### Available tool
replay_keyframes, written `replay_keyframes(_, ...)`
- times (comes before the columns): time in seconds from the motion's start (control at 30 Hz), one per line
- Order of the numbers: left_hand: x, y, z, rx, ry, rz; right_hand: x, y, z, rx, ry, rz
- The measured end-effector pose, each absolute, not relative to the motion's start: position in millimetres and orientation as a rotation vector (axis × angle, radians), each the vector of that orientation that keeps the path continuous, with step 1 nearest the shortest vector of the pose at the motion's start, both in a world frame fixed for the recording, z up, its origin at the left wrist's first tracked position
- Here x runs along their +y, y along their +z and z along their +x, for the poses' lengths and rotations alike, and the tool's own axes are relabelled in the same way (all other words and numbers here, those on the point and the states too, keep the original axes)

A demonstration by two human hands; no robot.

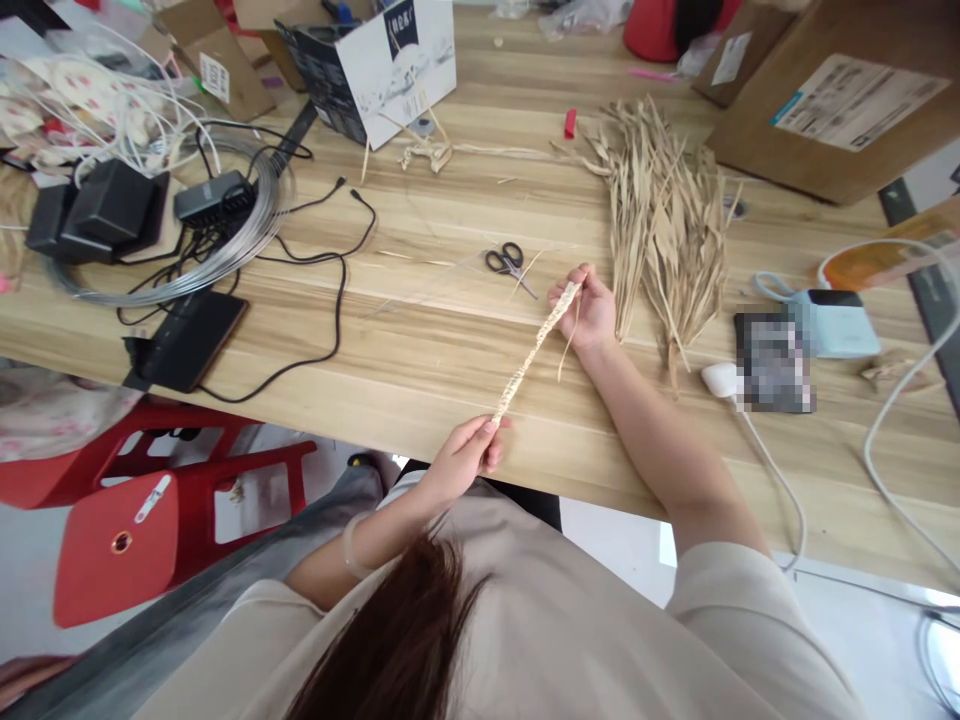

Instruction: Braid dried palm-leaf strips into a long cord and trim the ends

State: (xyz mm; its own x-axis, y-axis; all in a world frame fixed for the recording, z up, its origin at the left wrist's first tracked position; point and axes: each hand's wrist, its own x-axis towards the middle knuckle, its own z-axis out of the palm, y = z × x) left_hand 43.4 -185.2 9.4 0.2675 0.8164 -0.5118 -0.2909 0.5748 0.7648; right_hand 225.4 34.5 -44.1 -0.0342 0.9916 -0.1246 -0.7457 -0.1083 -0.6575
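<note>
A narrow pale braided straw strip [534,352] stretches slantwise between my two hands, above the table's front part. My left hand [466,455] pinches its near end close to the table edge. The far end is gripped by my right hand [589,308], and a loose strand [570,350] hangs down from there. Small dark-handled scissors [506,260] lie on the wood just beyond and left of my right hand. A spread bundle of dry tan leaf strips [660,220] lies to the right of that hand.
Wire coil [255,230], black cables and a dark flat device [193,340] crowd the left. A white box [397,70] stands at the back. Cardboard box [832,100], power bank [836,322] and white charger [721,380] are on the right. Red stools [116,550] stand below left.
</note>
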Motion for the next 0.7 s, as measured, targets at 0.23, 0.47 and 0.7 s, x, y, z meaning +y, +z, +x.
replay_keyframes(0.23, -158, 14, 44, 0.815, 0.598, 0.260, 29, -37, 222, -0.385, 1.670, -0.567)
replay_keyframes(0.47, -149, 2, 43, 0.511, 0.381, -0.130, 27, -34, 220, -0.379, 1.651, -0.568)
replay_keyframes(0.7, -161, 2, 32, 0.536, 0.382, -0.184, 28, -39, 219, -0.470, 1.655, -0.581)
